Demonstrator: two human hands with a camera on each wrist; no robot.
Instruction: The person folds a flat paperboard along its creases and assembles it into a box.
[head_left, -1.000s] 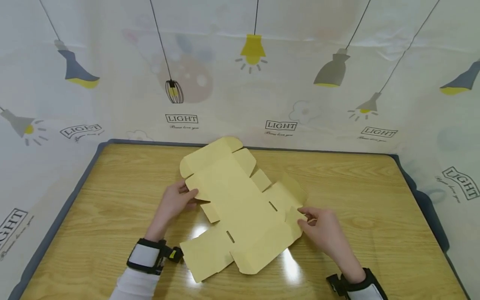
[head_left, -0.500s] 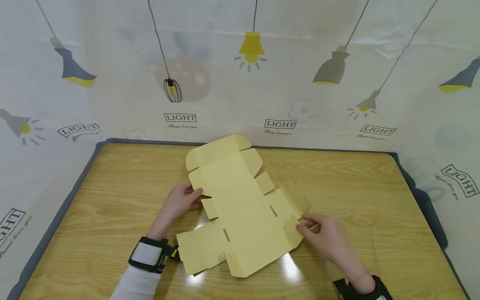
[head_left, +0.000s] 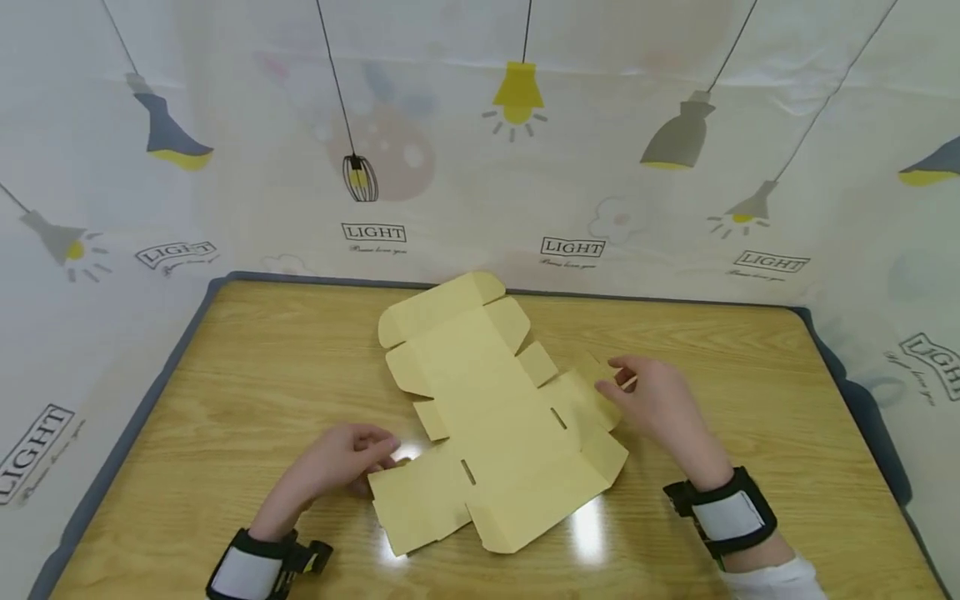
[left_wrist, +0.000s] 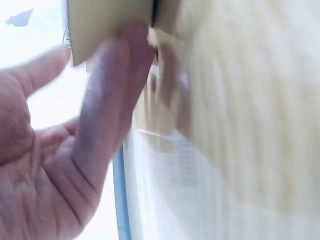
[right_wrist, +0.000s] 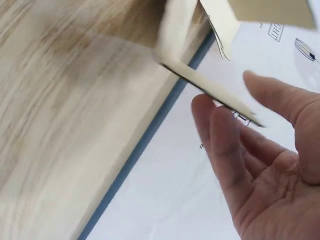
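Observation:
A flat, unfolded yellow cardboard box blank [head_left: 491, 400] lies aslant on the wooden table, its flaps partly raised along the creases. At its lower left flap is my left hand [head_left: 348, 457]. Up close in the left wrist view, the straight fingers [left_wrist: 107, 95] reach up against the cardboard [left_wrist: 107, 25], while the thumb stays apart at its edge. My right hand [head_left: 660, 400] is at the upper right flap. In the right wrist view, its fingers [right_wrist: 225, 145] lie beneath the flap [right_wrist: 210, 92] and its thumb stands off above, leaving a gap.
The wooden table [head_left: 285, 350] has a grey-blue edge strip [head_left: 330, 283] along its back and sides. Behind it hangs a pale curtain [head_left: 465, 225] printed with lamps and the word LIGHT. A strapped camera sits on each wrist.
My left hand has let go of the upper left flap and come down toward the lower left one. My right hand has left the small corner flap and moved up to the flap above.

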